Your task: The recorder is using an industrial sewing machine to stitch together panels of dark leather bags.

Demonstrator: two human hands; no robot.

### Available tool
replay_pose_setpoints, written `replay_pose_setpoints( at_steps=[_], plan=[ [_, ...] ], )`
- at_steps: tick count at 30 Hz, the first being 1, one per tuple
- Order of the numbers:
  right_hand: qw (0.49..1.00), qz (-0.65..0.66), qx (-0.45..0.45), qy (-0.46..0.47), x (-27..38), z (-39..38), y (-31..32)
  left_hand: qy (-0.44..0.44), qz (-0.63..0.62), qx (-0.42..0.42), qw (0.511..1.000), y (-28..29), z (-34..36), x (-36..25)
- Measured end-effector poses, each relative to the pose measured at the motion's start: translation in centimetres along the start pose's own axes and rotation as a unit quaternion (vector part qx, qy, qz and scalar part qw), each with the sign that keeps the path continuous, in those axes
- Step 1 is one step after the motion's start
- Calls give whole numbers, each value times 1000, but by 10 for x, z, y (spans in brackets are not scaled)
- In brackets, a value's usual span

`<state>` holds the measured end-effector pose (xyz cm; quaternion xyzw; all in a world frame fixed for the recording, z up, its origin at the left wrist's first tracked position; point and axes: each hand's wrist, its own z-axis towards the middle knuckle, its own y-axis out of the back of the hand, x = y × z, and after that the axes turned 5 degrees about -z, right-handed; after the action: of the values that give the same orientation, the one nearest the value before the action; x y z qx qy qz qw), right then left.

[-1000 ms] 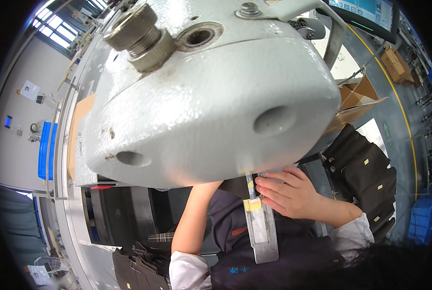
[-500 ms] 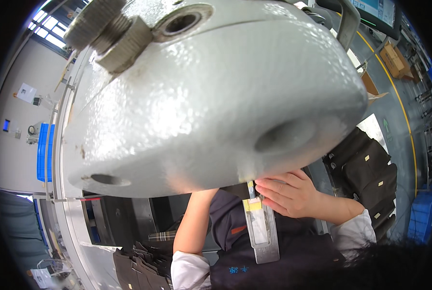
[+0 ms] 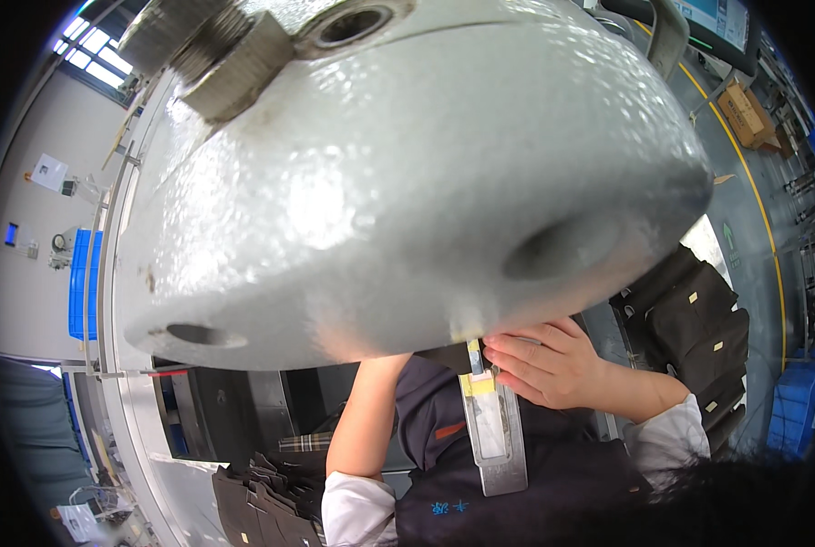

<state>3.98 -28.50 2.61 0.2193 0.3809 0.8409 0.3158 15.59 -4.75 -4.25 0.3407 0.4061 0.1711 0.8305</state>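
A big grey painted machine head (image 3: pixel 407 201), with the look of a sewing machine, fills the upper middle of the view. Below its lower edge, my right hand (image 3: pixel 549 365) lies with fingers stretched out side by side. Its fingertips touch the top of a slotted metal plate (image 3: pixel 508 479) with yellow tape, beside a strip of dark cloth (image 3: pixel 446 359). The thumb is hidden. My left forearm (image 3: pixel 364 410) rises behind the machine head, which hides the left hand and anything in it.
Dark fabric pieces (image 3: pixel 690 319) with small pale labels hang at the right. Another stack of dark pieces (image 3: pixel 266 501) lies at the lower left. Blue bins (image 3: pixel 799 401) stand on the right-hand floor, a cardboard box (image 3: pixel 747 117) farther off. A screen (image 3: pixel 713 23) is at upper right.
The machine head appears slightly shifted and larger toward the right in the view. My right hand, left forearm and the metal plate stay almost where they were.
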Motion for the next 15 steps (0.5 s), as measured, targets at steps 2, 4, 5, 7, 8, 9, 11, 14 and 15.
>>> replay_pose_setpoints(
  at_steps=[2,4,5,7,8,9,11,14,15],
  plan=[
    [1000,-4,-2,0,0,1,3,14,-25,3,1000,-2,-2,-1],
    [998,51,32,-22,-2,3,8,28,-49,6,998,-2,3,-17],
    [998,50,33,-24,-4,-1,10,36,-50,-19,998,0,4,-40],
    [953,245,6,-177,-12,-11,15,105,-99,-77,987,20,2,-92],
    [953,252,7,-167,-19,-16,14,165,-150,-109,969,31,-7,-112],
    [960,182,130,-168,-35,-37,7,136,-146,-83,976,18,-13,-112],
    [919,196,269,-210,-58,-63,7,100,-155,-54,981,19,-25,-122],
    [847,401,143,-318,-85,-48,27,127,-158,-52,978,23,-22,-125],
    [823,479,80,-297,-93,-41,30,128,-154,-47,979,22,-21,-125]
  ],
)
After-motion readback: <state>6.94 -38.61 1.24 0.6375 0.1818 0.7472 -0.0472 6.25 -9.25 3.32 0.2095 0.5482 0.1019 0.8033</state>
